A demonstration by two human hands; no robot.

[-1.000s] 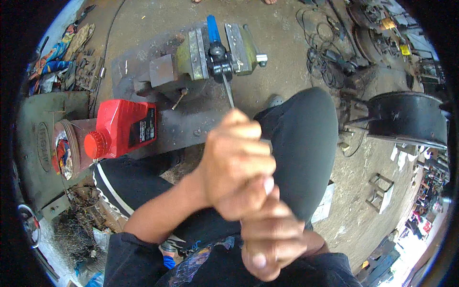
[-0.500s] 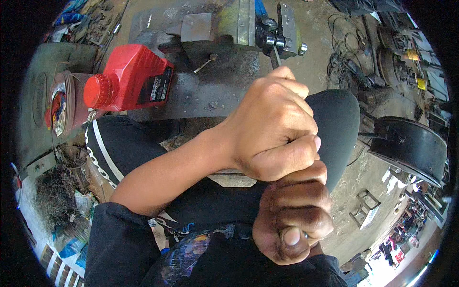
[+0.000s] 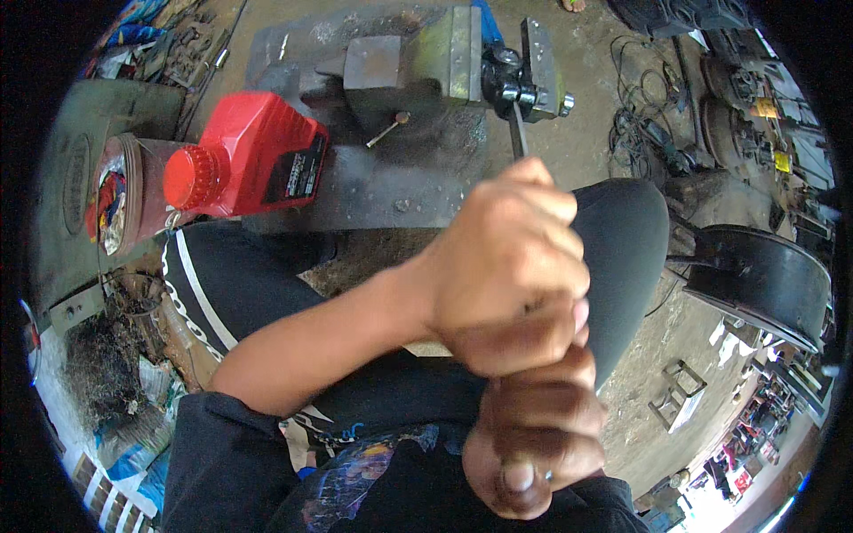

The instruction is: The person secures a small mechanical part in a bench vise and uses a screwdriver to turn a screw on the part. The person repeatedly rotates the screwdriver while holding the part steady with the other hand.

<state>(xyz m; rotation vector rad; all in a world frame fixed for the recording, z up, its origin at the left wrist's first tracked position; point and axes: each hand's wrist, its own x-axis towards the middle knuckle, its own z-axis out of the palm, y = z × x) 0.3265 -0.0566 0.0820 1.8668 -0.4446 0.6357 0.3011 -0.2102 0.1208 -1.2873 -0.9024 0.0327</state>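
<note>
My left hand (image 3: 511, 266) is wrapped in a fist round a slim metal bar (image 3: 519, 135). Right below it, my right hand (image 3: 538, 435) is closed too, touching the left fist and stacked in line with the bar; the bar's lower part is hidden inside the fists. At its far end the bar meets a black metal part (image 3: 505, 78) gripped between the jaws of a bench vise (image 3: 425, 64). How the bar joins that part is too small to tell. Both hands are slightly blurred.
A red plastic jug (image 3: 258, 155) stands on the metal bench top (image 3: 382, 191), beside a clear tub of rags (image 3: 133, 191). The vise handle (image 3: 388, 131) sticks out nearby. To the right are cables (image 3: 641, 107), a black wheel-like drum (image 3: 760, 280) and a small metal frame (image 3: 677, 395).
Both fists have moved toward my body, and more of the bar shows above the left hand. The bench and vise sit slightly lower in view.
</note>
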